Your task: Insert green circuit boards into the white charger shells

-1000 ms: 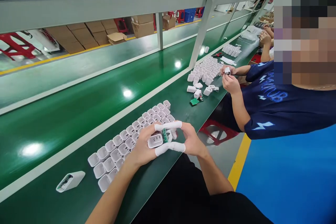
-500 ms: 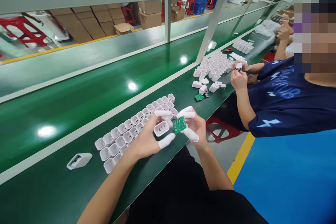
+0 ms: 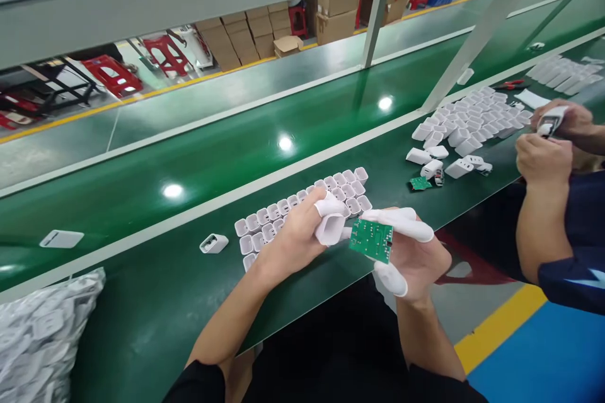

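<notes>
My left hand (image 3: 302,223) is closed around a white plastic charger housing (image 3: 330,230), its hollow open end turned toward the right. White finger cots cover several of my fingertips. A green circuit board (image 3: 371,240) sits between the fingers and thumb of my right hand (image 3: 411,252), its soldered face toward me. Board and housing are close together but apart. Behind my left hand, rows of upright white housings (image 3: 269,232) stand on the green bench, partly hidden by that hand.
A single housing with parts inside (image 3: 213,243) lies left of the rows. A plastic bag of white pieces (image 3: 42,327) is at the near left. Further right are a housing pile (image 3: 472,116), a loose circuit board (image 3: 420,183) and a co-worker's hands (image 3: 548,145). A slanted post (image 3: 477,44) rises behind.
The view has swung left, bringing the bag into sight. My left hand has turned the housing from its slotted end to its hollow end. The board now lies flatter to view in my right hand.
</notes>
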`<state>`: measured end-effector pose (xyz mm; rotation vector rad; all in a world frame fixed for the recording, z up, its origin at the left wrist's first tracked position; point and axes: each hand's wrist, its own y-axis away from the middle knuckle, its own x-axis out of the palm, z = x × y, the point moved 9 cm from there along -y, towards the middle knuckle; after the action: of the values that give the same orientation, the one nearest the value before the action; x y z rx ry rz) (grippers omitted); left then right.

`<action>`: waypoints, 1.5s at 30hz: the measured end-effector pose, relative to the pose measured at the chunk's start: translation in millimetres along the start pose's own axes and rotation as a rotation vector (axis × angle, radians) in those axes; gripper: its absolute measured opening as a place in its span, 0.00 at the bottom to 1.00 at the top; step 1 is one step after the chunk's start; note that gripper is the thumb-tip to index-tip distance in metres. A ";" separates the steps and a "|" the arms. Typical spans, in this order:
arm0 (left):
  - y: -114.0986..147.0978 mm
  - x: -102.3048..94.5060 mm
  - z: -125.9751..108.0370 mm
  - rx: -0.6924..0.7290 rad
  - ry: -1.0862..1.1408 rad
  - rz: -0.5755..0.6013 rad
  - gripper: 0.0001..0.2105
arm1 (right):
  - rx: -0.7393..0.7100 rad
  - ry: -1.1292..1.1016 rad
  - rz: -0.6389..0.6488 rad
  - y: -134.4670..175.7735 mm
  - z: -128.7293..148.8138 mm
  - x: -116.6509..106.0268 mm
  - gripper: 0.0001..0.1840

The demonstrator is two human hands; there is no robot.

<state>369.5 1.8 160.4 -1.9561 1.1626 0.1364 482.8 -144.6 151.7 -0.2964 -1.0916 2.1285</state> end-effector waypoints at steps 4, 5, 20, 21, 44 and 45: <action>1.1 -6.8 -1.9 0.060 0.004 -0.068 0.12 | -0.097 -0.012 0.071 -0.9 8.3 14.3 0.37; 0.1 -7.0 -2.0 0.057 0.005 -0.072 0.12 | -0.103 -0.007 0.077 -0.6 9.5 16.6 0.38; -3.8 -6.6 -7.4 0.082 -0.007 -0.098 0.09 | -0.108 0.059 0.130 -5.8 15.4 34.9 0.44; -3.6 -6.5 -7.1 0.081 -0.007 -0.096 0.09 | -0.110 0.058 0.131 -5.8 15.2 34.9 0.44; -3.8 0.2 -2.2 0.036 -0.015 -0.073 0.08 | -0.036 0.178 0.147 -1.1 8.5 31.3 0.42; -3.9 0.3 -2.2 0.038 -0.018 -0.073 0.08 | -0.034 0.185 0.153 -1.0 7.7 31.5 0.42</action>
<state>372.0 0.9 164.1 -1.9577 1.0730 0.0929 456.9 -127.2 160.7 -0.5979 -1.0265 2.1670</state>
